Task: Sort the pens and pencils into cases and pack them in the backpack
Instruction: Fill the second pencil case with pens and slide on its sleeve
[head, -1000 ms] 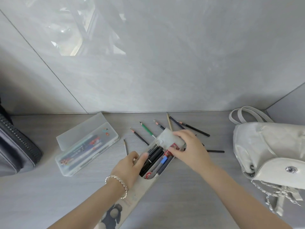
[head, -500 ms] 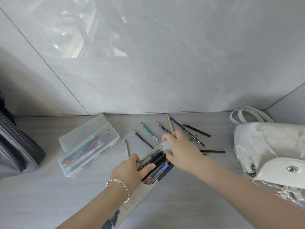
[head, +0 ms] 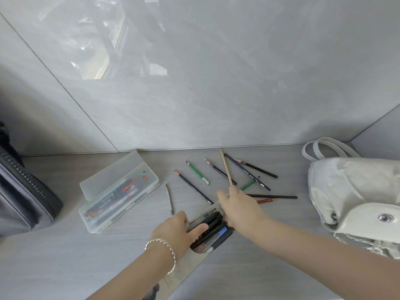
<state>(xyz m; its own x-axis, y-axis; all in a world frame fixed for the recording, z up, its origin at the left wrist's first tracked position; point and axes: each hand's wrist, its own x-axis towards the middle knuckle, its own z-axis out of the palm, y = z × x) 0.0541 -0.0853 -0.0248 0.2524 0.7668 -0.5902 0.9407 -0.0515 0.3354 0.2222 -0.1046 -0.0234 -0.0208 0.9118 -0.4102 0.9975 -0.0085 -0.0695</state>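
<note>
The right hand (head: 238, 204) pinches a tan pencil (head: 226, 167) by its near end, grip clenched. The pencil's long axis runs toward the wall, leaning slightly left, above the loose pencils (head: 195, 186) on the tabletop (head: 270, 267). The left hand (head: 175, 230) grips the pouch (head: 190, 262), thumb across the pens (head: 213, 226).

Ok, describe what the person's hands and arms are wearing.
Both forearms are bare, with no sleeves in view. The left hand has a silver-coloured chain bracelet at its wrist. The right hand shows no ring, watch or band.
</note>
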